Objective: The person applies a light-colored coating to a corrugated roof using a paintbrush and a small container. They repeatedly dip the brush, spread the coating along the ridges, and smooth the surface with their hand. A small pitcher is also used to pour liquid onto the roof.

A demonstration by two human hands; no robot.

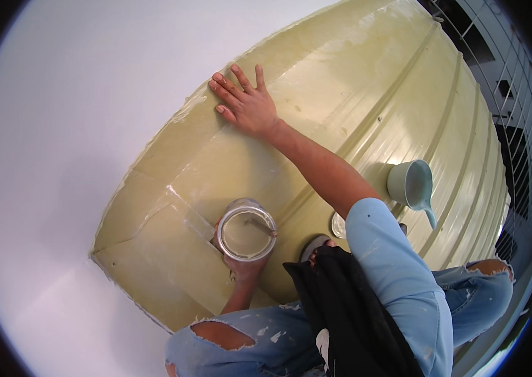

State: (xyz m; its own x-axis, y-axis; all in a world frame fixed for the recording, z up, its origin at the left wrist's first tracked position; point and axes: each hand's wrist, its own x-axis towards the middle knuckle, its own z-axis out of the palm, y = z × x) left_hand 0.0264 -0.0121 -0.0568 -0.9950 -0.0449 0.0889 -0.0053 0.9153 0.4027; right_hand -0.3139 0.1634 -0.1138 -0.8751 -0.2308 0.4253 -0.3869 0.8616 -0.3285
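My left hand (pixel 245 265) is wrapped round a round, open can (pixel 245 203) with a pale, shiny rim. Cream-coloured liquid (pixel 241 235) lies inside it, and a short stick or brush handle (pixel 261 227) leans in from the right side of the rim. My right hand (pixel 247 107) reaches far ahead, its fingers spread and its palm down on the yellowish ribbed sheet (pixel 316 94). Its fingertips are by the sheet's ragged edge, where it meets the white wall (pixel 109 81). Whether anything lies under the palm is hidden.
A pale blue-green dipper (pixel 407 185) lies tipped on the ribbed sheet to the right of my arm. A round, pale lid-like disc (pixel 339 224) is partly hidden by my sleeve, near my sandalled foot (pixel 316 246). White wire mesh (pixel 511 94) borders the far right.
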